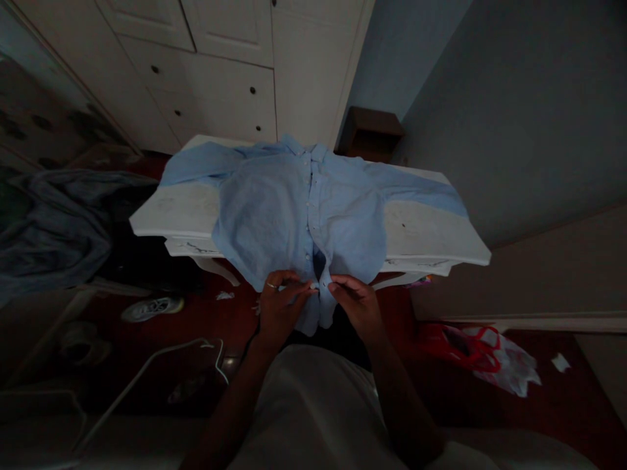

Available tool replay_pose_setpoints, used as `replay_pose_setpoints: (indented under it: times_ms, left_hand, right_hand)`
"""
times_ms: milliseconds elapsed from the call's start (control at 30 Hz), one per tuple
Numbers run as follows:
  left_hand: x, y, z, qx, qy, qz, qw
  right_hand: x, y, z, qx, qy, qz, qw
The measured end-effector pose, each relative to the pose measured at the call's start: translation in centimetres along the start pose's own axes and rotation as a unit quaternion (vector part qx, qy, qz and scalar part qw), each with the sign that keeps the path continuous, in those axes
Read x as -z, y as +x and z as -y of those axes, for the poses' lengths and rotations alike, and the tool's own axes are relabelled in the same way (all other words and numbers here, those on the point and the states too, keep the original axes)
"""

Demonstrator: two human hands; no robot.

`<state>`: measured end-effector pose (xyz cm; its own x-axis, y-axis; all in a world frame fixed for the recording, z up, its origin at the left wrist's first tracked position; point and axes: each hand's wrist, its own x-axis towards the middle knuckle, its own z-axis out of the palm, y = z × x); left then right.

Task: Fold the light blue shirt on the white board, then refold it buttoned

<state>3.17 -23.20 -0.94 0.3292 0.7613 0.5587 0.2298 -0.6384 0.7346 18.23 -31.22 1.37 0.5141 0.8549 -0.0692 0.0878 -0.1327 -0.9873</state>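
A light blue button-up shirt [264, 209] lies front up across a white table [431, 232], its collar at the far edge and its sleeves spread to both sides. The lower hem hangs over the near edge. My left hand [281, 303], with a ring on one finger, pinches the button edge of the placket near the bottom. Opposite it, my right hand [360, 303] pinches the buttonhole edge. Between the two edges the front gapes just above my fingers. Farther up, the edges lie close together; whether those buttons are fastened is hard to see.
A white wardrobe with drawers [215, 85] stands behind the table. Grey clothing [59, 222] is heaped at the left. On the red floor are a shoe [151, 309], a white bent rod [147, 362] and a red and white bag [504, 359]. A brown box-like cabinet [375, 130] stands at the back right.
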Motion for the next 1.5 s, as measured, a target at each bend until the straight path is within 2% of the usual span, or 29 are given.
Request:
replay_pose_setpoints:
  times_ms: [133,233,467,667,833,1100,1500]
  left_hand:
    - [0.2,0.3,0.0,-0.039,0.018,0.048,0.998]
    - [-0.1,0.4,0.0,-0.026,-0.005,0.069,0.997]
    - [-0.9,0.4,0.0,0.073,-0.112,0.019,0.991]
    - [-0.6,0.6,-0.4,0.111,-0.099,0.063,0.987]
    - [-0.7,0.8,-0.7,0.115,-0.117,0.068,0.984]
    - [-0.1,1.0,-0.6,0.057,-0.114,0.131,0.983]
    - [0.4,0.8,-1.0,0.004,-0.046,0.112,0.993]
  right_hand:
    - [0.0,-0.1,0.4,0.056,-0.044,0.011,0.997]
    - [-0.3,-0.1,0.4,0.070,-0.060,0.023,0.995]
    - [-0.6,0.1,0.6,0.026,-0.039,0.030,0.998]
    - [-0.7,0.4,0.6,-0.044,0.013,0.010,0.999]
    - [-0.8,0.3,0.7,-0.050,0.030,-0.002,0.998]
    - [-0.9,0.4,0.8,-0.075,0.050,-0.021,0.996]
    - [-1.2,0.3,0.8,-0.077,0.072,-0.023,0.994]
